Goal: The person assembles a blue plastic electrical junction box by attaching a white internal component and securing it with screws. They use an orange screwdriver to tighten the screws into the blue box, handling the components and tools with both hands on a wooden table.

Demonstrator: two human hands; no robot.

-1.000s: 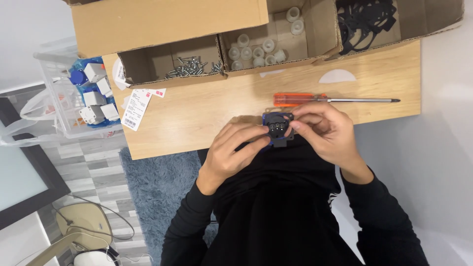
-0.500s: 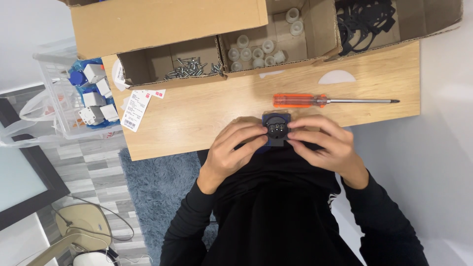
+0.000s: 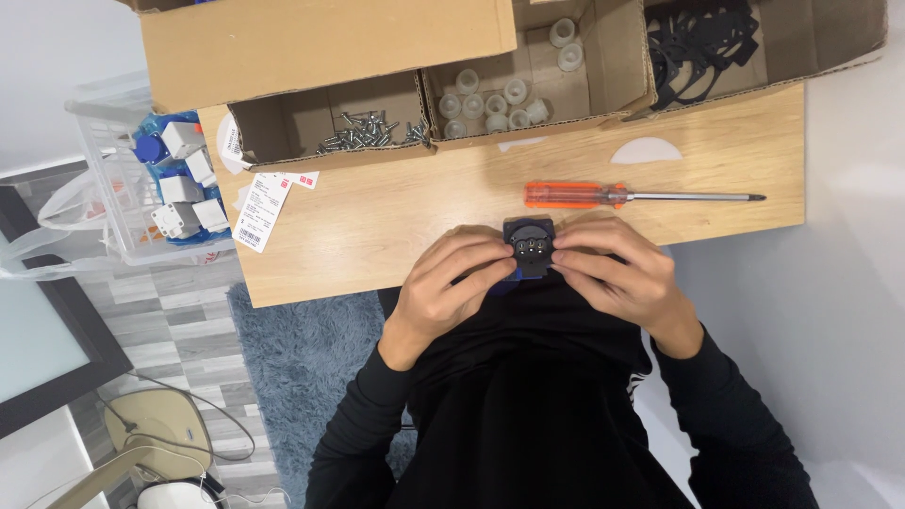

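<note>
Both hands meet at the near edge of the light wooden surface [image 3: 377, 226], pinching a small dark round plug-like part with a blue underside [image 3: 528, 247] between them. The left hand [image 3: 454, 287] curls its fingers [image 3: 481, 253] against the part's left side, and the right hand [image 3: 617, 275] closes its fingers [image 3: 580, 240] on the right side, so both sets of fingers are narrow and holding the part, its pin face turned up toward the camera.

Taking that part as the landmark: the orange-handled screwdriver with a thin metal shaft [image 3: 603, 195] lies just beyond it, untouched, tip pointing right. Farther beyond stand open brown cardboard boxes, one with loose silver screws [image 3: 372, 132], one with translucent plastic caps [image 3: 495, 99], one with black rubber rings [image 3: 698, 42]. Well to its left hangs a clear plastic basket [image 3: 113, 160] with blue and white blocks.

To work the piece well, the grip should likely stay even on both sides, thumbs pressing squarely so the halves seat flush rather than tilted, with the part kept low over the surface in case it slips
</note>
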